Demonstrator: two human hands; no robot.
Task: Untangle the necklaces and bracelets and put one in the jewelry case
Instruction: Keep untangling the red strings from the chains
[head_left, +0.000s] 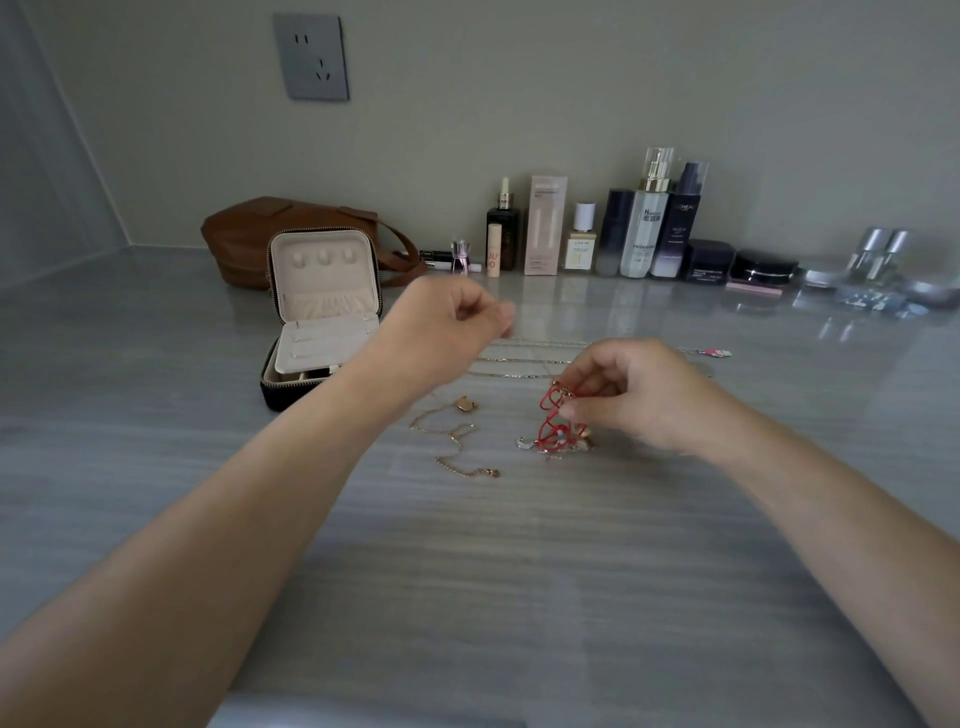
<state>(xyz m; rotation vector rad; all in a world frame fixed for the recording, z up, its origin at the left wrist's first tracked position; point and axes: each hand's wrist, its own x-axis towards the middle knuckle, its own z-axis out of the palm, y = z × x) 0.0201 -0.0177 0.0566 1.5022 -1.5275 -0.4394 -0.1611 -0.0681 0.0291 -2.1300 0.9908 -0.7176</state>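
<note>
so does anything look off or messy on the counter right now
Only the jewelry. The red cords are bunched in a knotted clump with small charms caught in it, and the gold chain to its left lies in loose kinks. The case stands open. Nothing looks spilled or broken.

The fingertips (506, 314) of the left hand (441, 332) are blurred, so I cannot tell if its grip closes on one of the thin chains (530, 359) that run from it toward the right hand (639, 395). Behind the right grip, part of the chains and some of the red cord tangle (550, 423) are covered by the fingers. Left of the left grip the forearm hides a corner of the jewelry case (311, 332), and both arms are cut by the lower edge.
</note>
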